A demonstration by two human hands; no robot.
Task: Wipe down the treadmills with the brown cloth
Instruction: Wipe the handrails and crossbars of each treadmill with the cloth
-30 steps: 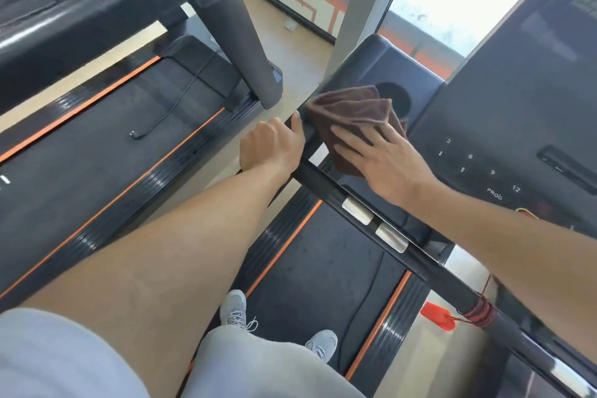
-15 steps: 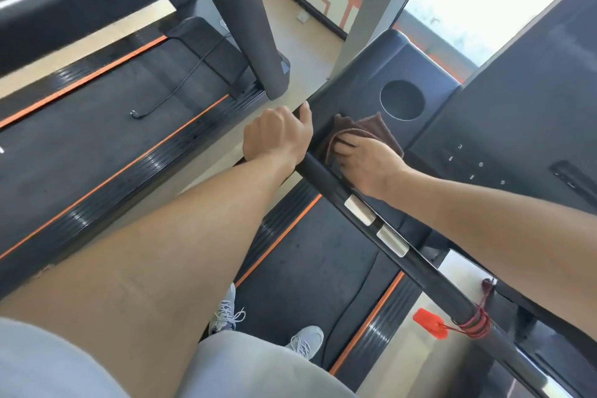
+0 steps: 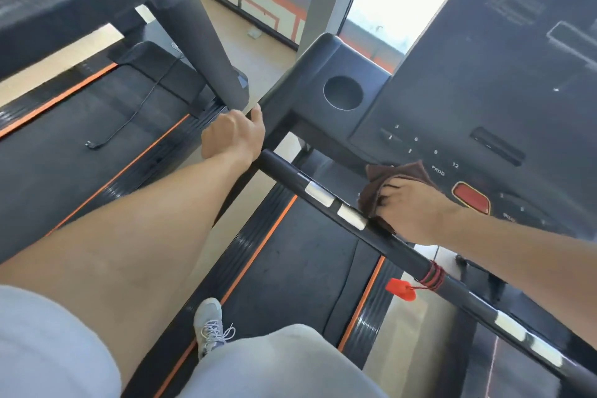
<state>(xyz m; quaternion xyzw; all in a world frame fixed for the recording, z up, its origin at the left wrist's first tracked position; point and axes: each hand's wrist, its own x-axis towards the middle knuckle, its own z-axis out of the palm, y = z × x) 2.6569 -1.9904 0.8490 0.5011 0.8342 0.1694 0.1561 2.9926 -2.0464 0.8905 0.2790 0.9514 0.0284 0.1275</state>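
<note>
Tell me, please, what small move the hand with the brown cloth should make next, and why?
Probably slide the brown cloth onward along the console's lower edge toward the red button. The right hand presses it down just behind the crossbar, beside the silver pads, and the panel past it is not yet covered. The left hand grips the handrail for support.

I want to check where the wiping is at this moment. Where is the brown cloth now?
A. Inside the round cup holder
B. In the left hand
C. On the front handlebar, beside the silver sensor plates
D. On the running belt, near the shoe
C: the right hand presses the brown cloth on the handlebar, just beside the silver sensor plates; the cup holder holds nothing.
</note>
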